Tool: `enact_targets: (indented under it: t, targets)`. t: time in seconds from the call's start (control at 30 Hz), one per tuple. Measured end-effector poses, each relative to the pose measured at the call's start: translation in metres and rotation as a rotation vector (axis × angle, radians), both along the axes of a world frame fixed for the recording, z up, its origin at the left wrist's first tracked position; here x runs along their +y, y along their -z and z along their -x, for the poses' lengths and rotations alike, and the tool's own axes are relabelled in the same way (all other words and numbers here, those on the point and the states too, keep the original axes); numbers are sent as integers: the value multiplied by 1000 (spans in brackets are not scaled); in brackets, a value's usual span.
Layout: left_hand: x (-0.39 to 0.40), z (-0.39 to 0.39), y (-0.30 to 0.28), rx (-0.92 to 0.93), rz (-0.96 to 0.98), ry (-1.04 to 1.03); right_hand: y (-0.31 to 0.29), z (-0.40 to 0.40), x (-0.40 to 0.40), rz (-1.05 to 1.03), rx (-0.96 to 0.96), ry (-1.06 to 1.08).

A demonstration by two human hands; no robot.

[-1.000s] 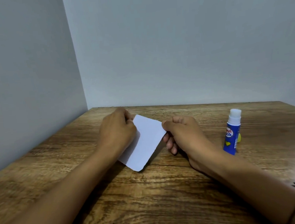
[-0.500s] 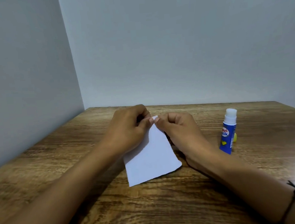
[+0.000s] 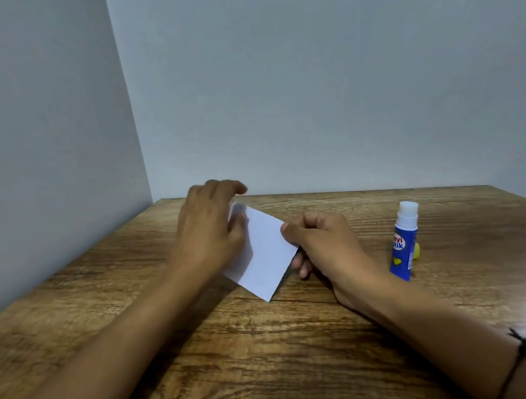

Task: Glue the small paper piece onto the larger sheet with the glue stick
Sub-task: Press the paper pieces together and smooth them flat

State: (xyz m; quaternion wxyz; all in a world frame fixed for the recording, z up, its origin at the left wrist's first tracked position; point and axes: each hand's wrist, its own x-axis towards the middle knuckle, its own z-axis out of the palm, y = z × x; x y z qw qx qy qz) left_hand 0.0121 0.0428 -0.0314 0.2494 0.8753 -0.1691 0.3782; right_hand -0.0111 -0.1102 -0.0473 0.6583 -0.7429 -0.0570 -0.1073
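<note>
With the right hand [image 3: 318,242] pinching the white paper [image 3: 264,256] and the left hand [image 3: 210,228] loosely spread over it, left of the uncapped glue stick [image 3: 404,241], a tug could crease it.

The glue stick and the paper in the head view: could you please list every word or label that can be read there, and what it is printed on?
"evi" over "tik", on the round logo of the glue stick; each word's first letters are cut off by the tube's curve.
White paper: no print visible.
</note>
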Motion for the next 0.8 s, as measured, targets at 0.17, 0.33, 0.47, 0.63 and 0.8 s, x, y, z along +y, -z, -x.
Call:
enact_targets:
  t: [0.17,0.33,0.47,0.63,0.8]
  targets:
    - [-9,9,-4,16,-234,269,-1,1,1,106,-91,27]
    - [-9,12,-5,103,-78,270,-1,1,4,70,-96,57]
    - [-11,13,-6,160,-6,214,-1,1,4,38,-67,68]
    - [-8,9,-4,200,136,159,-1,1,3,60,-56,74]
    - [-5,4,-5,239,340,88,-2,2,0,55,-37,52]
